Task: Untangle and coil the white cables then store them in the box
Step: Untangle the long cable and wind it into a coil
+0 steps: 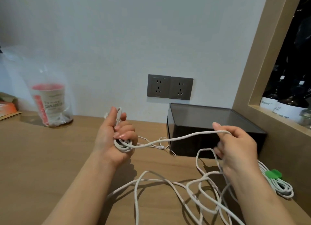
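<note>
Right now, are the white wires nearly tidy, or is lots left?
About partway. Done: one bundle with a green tie lies coiled near the box. In hand: the left hand grips a few loops while the right hand pinches the same cable. Left: a loose tangle sprawls on the table, and no cable shows in the box.

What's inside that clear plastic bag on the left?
A white cup with a pink top and pink label stands in the bag. The cup's contents are hidden.
</note>
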